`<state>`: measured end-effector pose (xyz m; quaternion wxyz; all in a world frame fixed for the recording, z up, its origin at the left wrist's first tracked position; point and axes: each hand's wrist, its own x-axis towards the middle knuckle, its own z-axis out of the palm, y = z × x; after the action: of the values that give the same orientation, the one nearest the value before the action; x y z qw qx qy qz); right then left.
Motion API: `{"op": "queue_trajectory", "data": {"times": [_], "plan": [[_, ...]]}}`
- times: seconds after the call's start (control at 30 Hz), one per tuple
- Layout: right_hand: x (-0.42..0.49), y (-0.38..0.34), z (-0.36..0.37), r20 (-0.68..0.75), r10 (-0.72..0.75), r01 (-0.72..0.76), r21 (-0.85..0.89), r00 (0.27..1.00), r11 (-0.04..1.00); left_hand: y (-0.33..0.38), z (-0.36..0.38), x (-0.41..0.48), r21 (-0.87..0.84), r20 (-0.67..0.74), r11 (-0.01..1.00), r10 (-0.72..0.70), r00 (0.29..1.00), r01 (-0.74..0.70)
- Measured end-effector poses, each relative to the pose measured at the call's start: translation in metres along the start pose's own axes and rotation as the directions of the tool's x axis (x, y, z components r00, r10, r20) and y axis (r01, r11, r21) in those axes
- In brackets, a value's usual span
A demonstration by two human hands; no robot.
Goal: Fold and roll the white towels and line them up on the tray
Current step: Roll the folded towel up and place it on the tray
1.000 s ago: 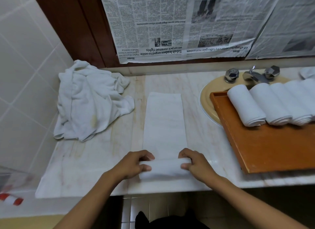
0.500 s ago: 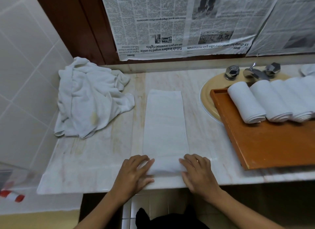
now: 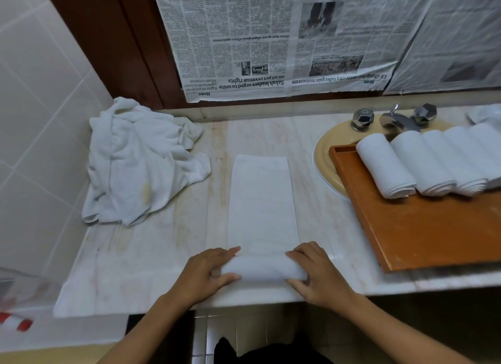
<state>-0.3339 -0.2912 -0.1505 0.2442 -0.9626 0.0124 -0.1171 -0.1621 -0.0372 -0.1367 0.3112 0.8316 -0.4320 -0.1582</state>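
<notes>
Folded towel (image 3: 261,201): long narrow strip, flat on the countertop (image 3: 151,255), long axis running away from the person. Near end wound into a low roll just inside the counter's front edge.

Left hand (image 3: 206,274): fingers over the top and thumb at the front, clasping the roll's left end. Right hand (image 3: 317,274): same hold on the right end. Both ends of the roll are covered by the hands, so the number of turns cannot be read.

Left of the strip, well apart: crumpled towel pile (image 3: 141,163) against the tiled wall (image 3: 32,92), with a yellowish stain low on it.

Right: wooden tray (image 3: 433,228), far corner resting over the sink (image 3: 322,157). Rolled towels (image 3: 385,165) lie side by side and touching along its far part; four are clear, further ones are cut by the frame edge, so the count is uncertain. Faucet (image 3: 395,119) behind them, partly hidden.

Counter is pale, veined stone. Newspaper sheets (image 3: 257,38) hang upside down on the dark back wall. Red-and-white object (image 3: 16,321) at lower left, blurred, unidentified.
</notes>
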Motion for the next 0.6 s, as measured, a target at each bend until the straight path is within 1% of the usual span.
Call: {"op": "queue_trajectory", "data": {"times": [0.07, 0.1, 0.2, 0.27, 0.33, 0.4, 0.43, 0.53, 0.6], "plan": [[-0.005, 0.003, -0.002, 0.022, 0.056, -0.058, 0.115, 0.998, 0.992, 0.006, 0.001, 0.0, -0.134, 0.047, 0.989, -0.057, 0.997, 0.063], [-0.008, 0.004, -0.002, 0.022, 0.089, -0.091, 0.166, 0.996, 0.982, 0.007, 0.003, 0.0, -0.15, 0.056, 0.986, -0.061, 0.997, 0.069], [-0.011, 0.001, 0.0, 0.01, 0.176, -0.172, 0.265, 0.984, 0.949, 0.006, 0.013, 0.001, -0.107, 0.028, 0.991, -0.078, 0.997, 0.081], [-0.012, -0.004, 0.005, -0.016, 0.199, -0.186, 0.292, 0.98, 0.938, 0.005, 0.019, 0.002, -0.108, 0.011, 0.986, -0.128, 0.992, 0.128], [-0.015, -0.008, 0.009, -0.061, 0.236, -0.208, 0.302, 0.97, 0.93, 0.01, 0.02, 0.005, -0.119, 0.038, 0.975, -0.186, 0.982, 0.189], [-0.016, -0.014, 0.012, -0.105, 0.272, -0.238, 0.257, 0.957, 0.937, 0.017, 0.017, 0.011, -0.155, 0.06, 0.95, -0.265, 0.963, 0.271], [-0.016, -0.017, 0.012, -0.143, 0.272, -0.24, 0.206, 0.952, 0.949, 0.021, 0.015, 0.013, -0.17, 0.06, 0.932, -0.314, 0.947, 0.32], [-0.012, -0.031, 0.013, -0.263, 0.193, -0.191, 0.033, 0.945, 0.981, 0.028, 0.012, 0.019, -0.166, 0.049, 0.855, -0.491, 0.87, 0.492], [-0.012, -0.038, 0.016, -0.285, 0.147, -0.167, -0.046, 0.947, 0.985, 0.029, 0.014, 0.021, -0.171, -0.014, 0.817, -0.561, 0.827, 0.551]]}}
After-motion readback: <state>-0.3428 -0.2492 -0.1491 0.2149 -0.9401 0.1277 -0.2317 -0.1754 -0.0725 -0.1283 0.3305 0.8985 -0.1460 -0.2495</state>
